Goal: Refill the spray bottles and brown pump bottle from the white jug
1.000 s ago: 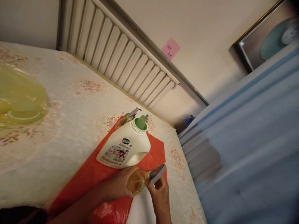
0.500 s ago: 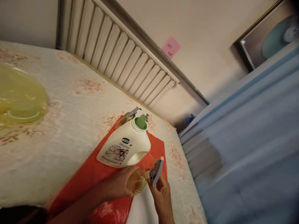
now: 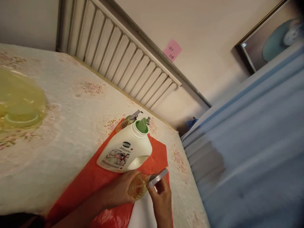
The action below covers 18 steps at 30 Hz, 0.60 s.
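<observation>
My left hand (image 3: 123, 187) is wrapped round the body of a clear spray bottle (image 3: 138, 187) with yellowish liquid in it. At the bottle's neck, my right hand (image 3: 161, 196) grips the grey spray head (image 3: 158, 177) between thumb and fingers. Just beyond my hands stands a large cream detergent jug (image 3: 127, 147) with a printed label, its cap off and a green pouring spout (image 3: 142, 125) showing in the neck. Behind the jug is another spray bottle (image 3: 127, 122) with a grey nozzle, partly hidden. Red plastic sheeting (image 3: 95, 180) lies beneath these things.
A floral tablecloth (image 3: 71, 133) covers the table. At the left sits a big yellow transparent container (image 3: 21, 91). A white radiator (image 3: 123, 53) runs along the far edge, and a blue curtain-like cloth (image 3: 249, 152) hangs at the right. A pink note (image 3: 172, 50) is on the wall.
The grey spray head has turned in my right hand, from pointing steeply upward to lying more level. My left hand still holds the bottle body in nearly the same place.
</observation>
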Available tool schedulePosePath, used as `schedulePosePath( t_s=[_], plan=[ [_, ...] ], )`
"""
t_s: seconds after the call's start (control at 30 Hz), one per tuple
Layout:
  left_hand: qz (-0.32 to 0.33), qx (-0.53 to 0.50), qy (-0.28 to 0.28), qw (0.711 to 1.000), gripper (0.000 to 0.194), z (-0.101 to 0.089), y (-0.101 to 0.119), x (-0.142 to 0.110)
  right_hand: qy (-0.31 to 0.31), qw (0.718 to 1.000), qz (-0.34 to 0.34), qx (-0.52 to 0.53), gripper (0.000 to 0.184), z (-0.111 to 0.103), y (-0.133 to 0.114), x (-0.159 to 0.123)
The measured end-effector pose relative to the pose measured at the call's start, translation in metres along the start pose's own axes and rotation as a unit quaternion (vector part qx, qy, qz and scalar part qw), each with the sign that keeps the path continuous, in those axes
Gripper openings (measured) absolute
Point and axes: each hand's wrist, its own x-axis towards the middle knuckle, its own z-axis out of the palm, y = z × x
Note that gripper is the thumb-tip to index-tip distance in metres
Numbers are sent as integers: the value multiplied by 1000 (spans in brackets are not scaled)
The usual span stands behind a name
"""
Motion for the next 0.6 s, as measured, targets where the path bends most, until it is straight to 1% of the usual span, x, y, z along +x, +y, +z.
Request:
schedulePosePath(
  t_s=[0.13, 0.2, 0.4, 0.5, 0.53, 0.6],
  plan=[
    [1, 23, 8, 1000, 46, 5, -7, 1, 65, 998, 3, -5, 27, 9, 3, -2],
    [2, 34, 6, 999, 45, 5, -9, 2, 83, 997, 1, -10, 28, 12, 4, -1],
    [-7, 28, -1, 1000, 50, 5, -10, 2, 91, 996, 4, -22, 30, 12, 8, 0],
    [-1, 31, 4, 999, 50, 3, -7, 0, 102, 994, -1, -45, 35, 10, 10, -1],
    [1, 34, 6, 999, 49, 3, -6, -1, 99, 994, -8, -54, 36, 9, 10, -2],
    [4, 41, 8, 999, 49, 3, -6, -1, 83, 994, -20, -69, 32, 8, 10, -3]
  ],
)
